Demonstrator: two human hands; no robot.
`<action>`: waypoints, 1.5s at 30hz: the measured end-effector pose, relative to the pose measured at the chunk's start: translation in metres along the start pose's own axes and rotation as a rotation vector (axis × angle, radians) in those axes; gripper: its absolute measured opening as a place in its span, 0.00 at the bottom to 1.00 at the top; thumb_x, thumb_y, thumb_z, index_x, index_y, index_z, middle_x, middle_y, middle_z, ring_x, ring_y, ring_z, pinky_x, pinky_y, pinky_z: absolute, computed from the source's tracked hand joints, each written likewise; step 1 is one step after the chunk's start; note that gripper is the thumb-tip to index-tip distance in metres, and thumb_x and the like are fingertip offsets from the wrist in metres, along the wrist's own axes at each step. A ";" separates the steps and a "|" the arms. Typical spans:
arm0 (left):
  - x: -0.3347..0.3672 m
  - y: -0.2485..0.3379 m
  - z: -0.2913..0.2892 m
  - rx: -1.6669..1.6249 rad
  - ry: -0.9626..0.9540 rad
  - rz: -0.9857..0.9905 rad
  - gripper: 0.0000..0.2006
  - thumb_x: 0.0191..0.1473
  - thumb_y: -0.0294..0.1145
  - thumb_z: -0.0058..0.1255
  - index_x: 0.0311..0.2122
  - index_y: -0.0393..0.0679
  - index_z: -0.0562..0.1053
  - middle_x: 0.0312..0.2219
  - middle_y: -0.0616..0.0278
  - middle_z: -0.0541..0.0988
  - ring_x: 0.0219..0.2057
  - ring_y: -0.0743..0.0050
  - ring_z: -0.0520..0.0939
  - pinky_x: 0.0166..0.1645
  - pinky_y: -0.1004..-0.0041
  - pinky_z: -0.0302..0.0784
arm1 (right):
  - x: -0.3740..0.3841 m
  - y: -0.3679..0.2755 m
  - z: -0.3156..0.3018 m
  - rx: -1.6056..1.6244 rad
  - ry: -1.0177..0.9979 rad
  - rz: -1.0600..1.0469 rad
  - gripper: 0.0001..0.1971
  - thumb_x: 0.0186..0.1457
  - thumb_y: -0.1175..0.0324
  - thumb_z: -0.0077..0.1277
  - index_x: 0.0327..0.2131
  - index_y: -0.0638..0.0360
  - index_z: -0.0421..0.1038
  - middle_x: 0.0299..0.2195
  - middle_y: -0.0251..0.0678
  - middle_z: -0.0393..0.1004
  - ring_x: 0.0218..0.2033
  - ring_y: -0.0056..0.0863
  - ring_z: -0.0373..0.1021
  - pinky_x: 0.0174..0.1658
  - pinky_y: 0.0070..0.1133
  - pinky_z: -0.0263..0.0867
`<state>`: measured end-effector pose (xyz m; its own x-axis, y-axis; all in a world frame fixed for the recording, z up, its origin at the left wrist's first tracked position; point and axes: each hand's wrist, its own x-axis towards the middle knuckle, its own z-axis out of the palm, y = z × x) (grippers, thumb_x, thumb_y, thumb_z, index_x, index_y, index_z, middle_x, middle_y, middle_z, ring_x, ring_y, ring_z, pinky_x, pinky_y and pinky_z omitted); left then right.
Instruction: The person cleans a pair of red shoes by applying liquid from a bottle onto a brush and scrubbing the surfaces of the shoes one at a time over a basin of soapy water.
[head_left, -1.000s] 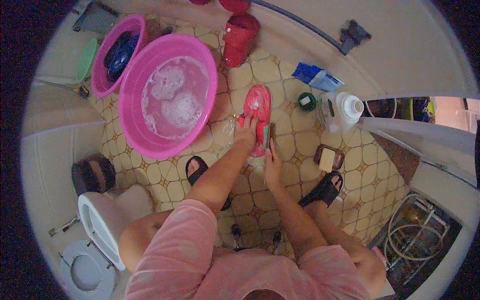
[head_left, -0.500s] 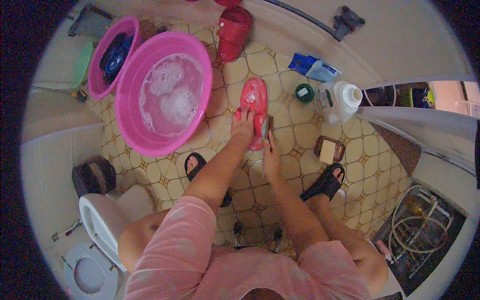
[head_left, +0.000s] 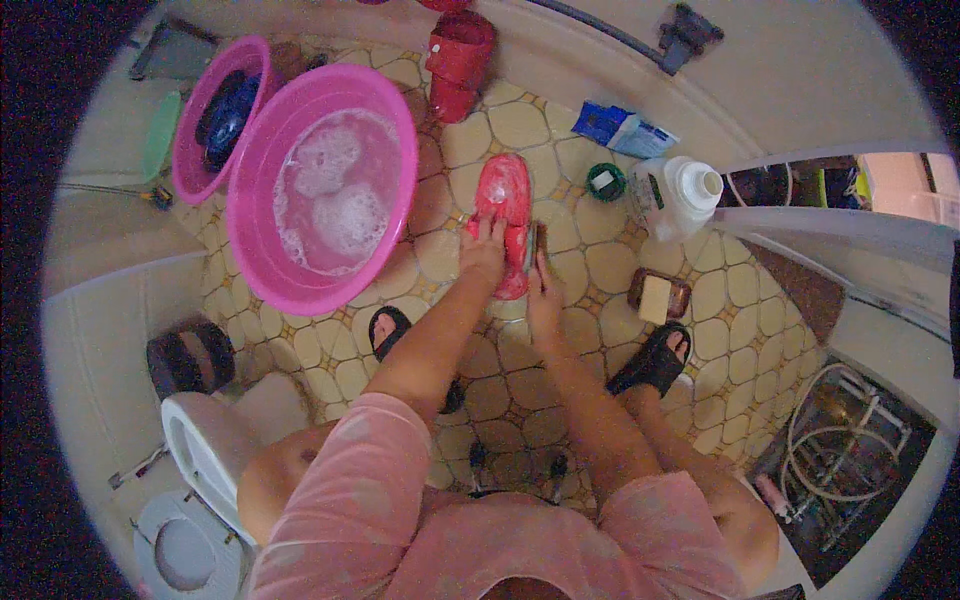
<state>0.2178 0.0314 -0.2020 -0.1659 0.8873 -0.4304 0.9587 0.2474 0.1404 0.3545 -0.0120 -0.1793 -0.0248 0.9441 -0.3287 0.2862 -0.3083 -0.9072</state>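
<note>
A wet red slipper point(head_left: 504, 190) with foam on it lies on the tiled floor in front of me. My left hand point(head_left: 484, 255) grips it at the strap, pressing it to the floor. Along the slipper's right side, my right hand point(head_left: 543, 290) is closed around a scrubbing brush point(head_left: 540, 240), whose brownish back faces outward. The bristle side rests against the slipper's edge and is mostly hidden. Farther away, another pair of red slippers point(head_left: 455, 95) leans near the wall.
Left of me stands a pink basin point(head_left: 245, 240) of sudsy water, beside a smaller pink basin point(head_left: 190, 185) with dark blue things. On the right are a white bottle point(head_left: 680, 200), its green cap point(head_left: 606, 182), a blue packet point(head_left: 625, 130) and a soap bar point(head_left: 655, 298) in a brown dish.
The brush and my right hand have shifted slightly along the slipper's right side. My left hand keeps its hold on the slipper. The whole view has moved a little.
</note>
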 end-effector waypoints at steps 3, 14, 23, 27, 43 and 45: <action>0.002 -0.008 0.006 0.077 0.045 0.019 0.29 0.47 0.29 0.44 0.57 0.54 0.55 0.59 0.66 0.49 0.56 0.41 0.53 0.59 0.53 0.53 | 0.049 -0.019 0.000 -0.049 -0.095 0.003 0.21 0.60 0.61 0.36 0.57 0.49 0.55 0.51 0.48 0.64 0.49 0.39 0.64 0.51 0.29 0.59; -0.003 0.000 -0.008 0.139 -0.014 -0.033 0.28 0.49 0.28 0.41 0.57 0.57 0.55 0.60 0.68 0.48 0.54 0.40 0.56 0.57 0.54 0.57 | -0.043 0.009 0.007 -0.007 -0.031 -0.007 0.21 0.60 0.66 0.37 0.56 0.59 0.55 0.50 0.45 0.65 0.48 0.28 0.63 0.51 0.20 0.56; -0.001 -0.012 -0.002 0.154 -0.039 0.006 0.28 0.49 0.29 0.40 0.57 0.51 0.54 0.59 0.59 0.49 0.56 0.54 0.57 0.57 0.60 0.52 | -0.017 0.002 0.009 0.013 -0.114 -0.254 0.23 0.58 0.66 0.39 0.58 0.52 0.53 0.39 0.49 0.71 0.36 0.24 0.66 0.43 0.23 0.62; -0.010 -0.003 -0.015 0.190 -0.038 0.034 0.28 0.49 0.29 0.40 0.58 0.50 0.53 0.59 0.60 0.50 0.54 0.51 0.59 0.57 0.62 0.53 | -0.042 -0.010 0.003 -0.245 -0.076 -0.081 0.23 0.57 0.62 0.42 0.57 0.42 0.55 0.36 0.51 0.72 0.29 0.35 0.70 0.35 0.29 0.65; -0.005 -0.007 -0.014 0.009 -0.005 0.079 0.23 0.53 0.32 0.35 0.56 0.43 0.57 0.57 0.52 0.54 0.58 0.46 0.54 0.60 0.54 0.49 | -0.024 -0.016 0.003 -0.247 -0.017 -0.283 0.23 0.55 0.68 0.44 0.55 0.47 0.58 0.41 0.54 0.69 0.41 0.49 0.68 0.43 0.31 0.64; -0.008 -0.017 -0.007 0.020 -0.006 0.066 0.23 0.53 0.33 0.35 0.56 0.44 0.57 0.57 0.52 0.54 0.58 0.44 0.53 0.60 0.54 0.48 | 0.002 -0.068 0.008 -0.312 -0.123 -0.135 0.23 0.55 0.68 0.44 0.56 0.46 0.57 0.42 0.54 0.69 0.41 0.49 0.68 0.44 0.30 0.64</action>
<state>0.2011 0.0224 -0.1950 -0.1005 0.8991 -0.4260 0.9719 0.1803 0.1513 0.3275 0.0100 -0.1200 -0.1923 0.9468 -0.2580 0.5504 -0.1136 -0.8272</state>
